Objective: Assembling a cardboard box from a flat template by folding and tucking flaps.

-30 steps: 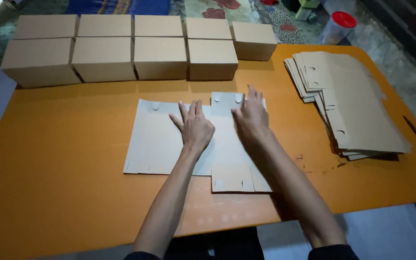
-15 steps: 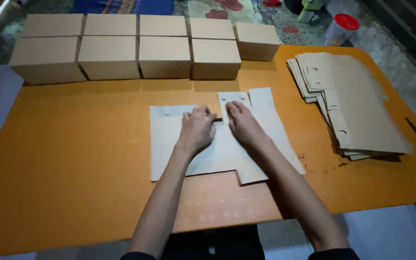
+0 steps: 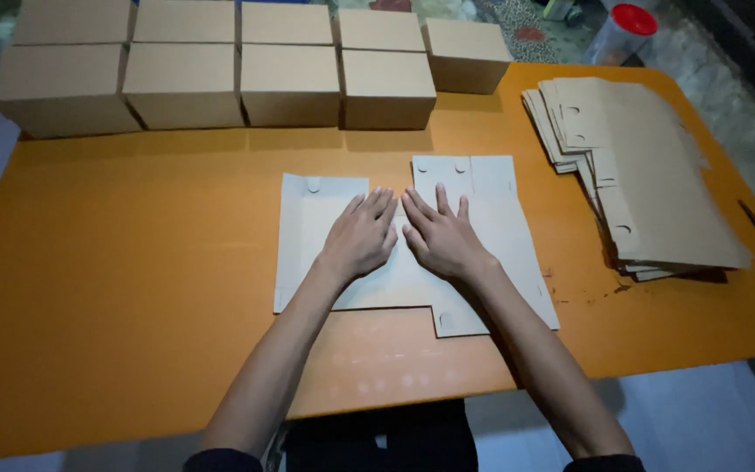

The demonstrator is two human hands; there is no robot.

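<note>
Orange table: work surface. Row of folded cardboard boxes: along far edge. Stack of flat blanks: right side. Flat cardboard blank: centre, near front edge. Left hand and right hand: side by side, fingers spread, palms pressing the blank, gripping nothing.

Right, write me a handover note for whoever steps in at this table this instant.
Left hand: flat, palm down on the pale unfolded cardboard box blank, holding nothing.
Right hand: flat on the same blank, fingers spread, beside the left hand.
The blank lies at mid-front of the orange table.
Done: nine assembled brown cardboard boxes in rows along the far edge.
Left: this blank is not yet folded up; a stack of flat brown blanks waits on the right.
</note>
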